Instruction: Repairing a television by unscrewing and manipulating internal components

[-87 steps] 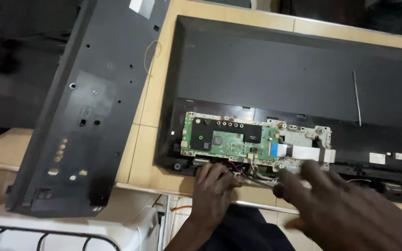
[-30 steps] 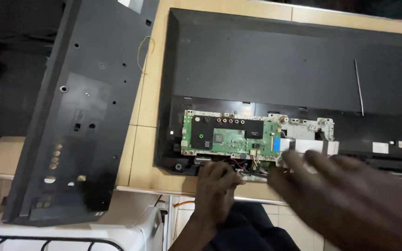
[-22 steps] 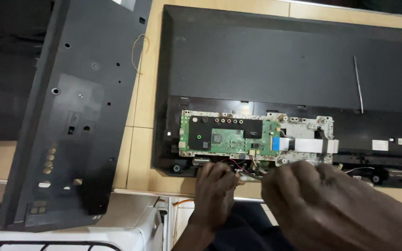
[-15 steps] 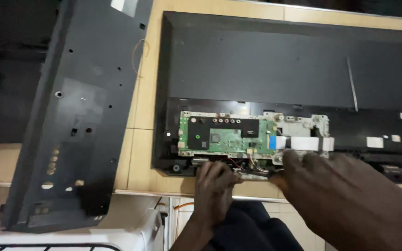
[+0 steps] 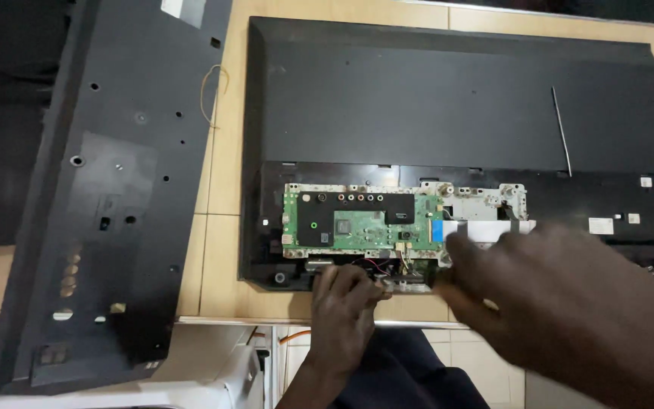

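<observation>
Tiled counter [image 5: 221, 227], beige, on which an opened flat television [image 5: 448, 113] is laid face down; its removed back cover [image 5: 107, 189] is placed at the left. Green circuit board [image 5: 357, 227], near edge, centre: judged light, stiff, fragile, best taken by its edges. Left hand [image 5: 346, 299]: fingers curled on the wires below it. Right hand [image 5: 562, 295]: blurred, fingers spread, nothing held.
</observation>
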